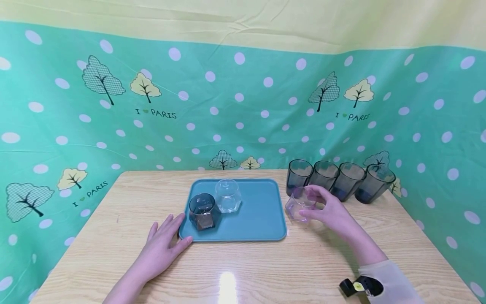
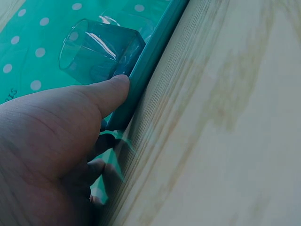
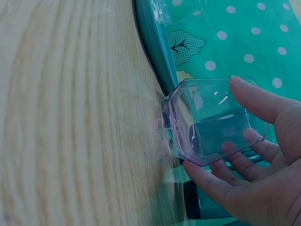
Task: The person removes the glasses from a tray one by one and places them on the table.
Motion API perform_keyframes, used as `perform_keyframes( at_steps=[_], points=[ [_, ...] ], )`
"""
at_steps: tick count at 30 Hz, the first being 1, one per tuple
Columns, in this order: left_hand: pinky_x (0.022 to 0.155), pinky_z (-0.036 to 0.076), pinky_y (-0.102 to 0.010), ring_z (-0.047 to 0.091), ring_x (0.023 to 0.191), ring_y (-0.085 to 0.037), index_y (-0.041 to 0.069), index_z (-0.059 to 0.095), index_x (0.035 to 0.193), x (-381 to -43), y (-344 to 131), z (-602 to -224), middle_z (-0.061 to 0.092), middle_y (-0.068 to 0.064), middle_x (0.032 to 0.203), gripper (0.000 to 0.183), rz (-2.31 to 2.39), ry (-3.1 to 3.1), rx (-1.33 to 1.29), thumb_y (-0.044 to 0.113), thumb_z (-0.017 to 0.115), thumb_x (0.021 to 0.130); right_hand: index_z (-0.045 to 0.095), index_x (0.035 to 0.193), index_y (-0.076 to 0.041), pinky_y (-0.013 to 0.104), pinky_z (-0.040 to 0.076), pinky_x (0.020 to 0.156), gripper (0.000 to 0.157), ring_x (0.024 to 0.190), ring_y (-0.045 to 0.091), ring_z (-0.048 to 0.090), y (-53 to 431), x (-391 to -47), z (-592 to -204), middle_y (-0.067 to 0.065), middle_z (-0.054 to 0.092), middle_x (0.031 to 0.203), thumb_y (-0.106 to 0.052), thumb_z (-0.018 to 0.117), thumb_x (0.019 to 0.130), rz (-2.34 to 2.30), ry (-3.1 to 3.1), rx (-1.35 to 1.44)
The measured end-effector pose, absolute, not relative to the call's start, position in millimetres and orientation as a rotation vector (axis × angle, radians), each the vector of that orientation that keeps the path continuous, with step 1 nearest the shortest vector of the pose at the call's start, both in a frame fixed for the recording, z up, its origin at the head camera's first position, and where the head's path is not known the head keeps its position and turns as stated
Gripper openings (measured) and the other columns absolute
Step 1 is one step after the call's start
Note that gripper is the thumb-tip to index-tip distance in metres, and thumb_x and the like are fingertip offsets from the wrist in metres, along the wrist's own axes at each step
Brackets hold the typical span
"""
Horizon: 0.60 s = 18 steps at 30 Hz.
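Observation:
My right hand (image 1: 326,209) holds a clear, pink-tinted faceted glass (image 1: 299,207) just off the tray's right edge. In the right wrist view, thumb and fingers (image 3: 256,101) wrap the sides of this glass, its base close to the wood. My left hand (image 1: 164,244) rests at the front left corner of a blue tray (image 1: 258,219), thumb on the front rim and fingers reaching along the left side. Standing on the tray are a dark grey faceted glass (image 1: 204,213) and, behind it, a clear faceted glass (image 1: 228,196).
Behind my right hand, several tall smoky tumblers stand in a row, from the leftmost tumbler (image 1: 298,177) to the rightmost tumbler (image 1: 373,184). A green polka-dot cloth (image 1: 243,93) hangs along the back of the wooden table (image 1: 265,270). A watch-like band (image 1: 362,286) sits on my right sleeve.

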State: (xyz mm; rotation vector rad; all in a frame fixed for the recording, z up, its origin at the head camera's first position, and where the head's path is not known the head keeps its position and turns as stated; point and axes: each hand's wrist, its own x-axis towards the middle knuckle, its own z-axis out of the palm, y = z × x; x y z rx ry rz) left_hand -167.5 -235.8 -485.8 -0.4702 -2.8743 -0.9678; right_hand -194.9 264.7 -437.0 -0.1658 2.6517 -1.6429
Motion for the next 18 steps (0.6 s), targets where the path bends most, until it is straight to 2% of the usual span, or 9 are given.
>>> perform_keyframes(
  at_steps=[9, 18],
  points=[
    [0.127, 0.005, -0.077, 0.027, 0.161, -0.054, -0.001, 0.043, 0.167, -167.0, -235.1, -484.2, 0.049, -0.026, 0.166, 0.080, -0.964, -2.875, -0.473, 0.044, 0.073, 0.108, 0.045, 0.164, -0.008, 0.057, 0.046, 0.114, 0.086, 0.146, 0.042, 0.051, 264.3, -194.2, -437.0, 0.020, 0.054, 0.158, -0.026, 0.092, 0.095, -1.641, 2.644, -0.136],
    [0.127, 0.004, -0.077, 0.028, 0.160, -0.055, -0.001, 0.043, 0.167, -167.0, -235.6, -484.7, 0.049, -0.026, 0.166, 0.080, -0.963, -2.872, -0.473, 0.044, 0.073, 0.108, 0.045, 0.164, -0.008, 0.059, 0.044, 0.116, 0.086, 0.147, 0.042, 0.049, 265.4, -194.9, -438.1, 0.021, 0.053, 0.159, -0.026, 0.092, 0.095, -1.643, 2.635, -0.128]
  ],
)
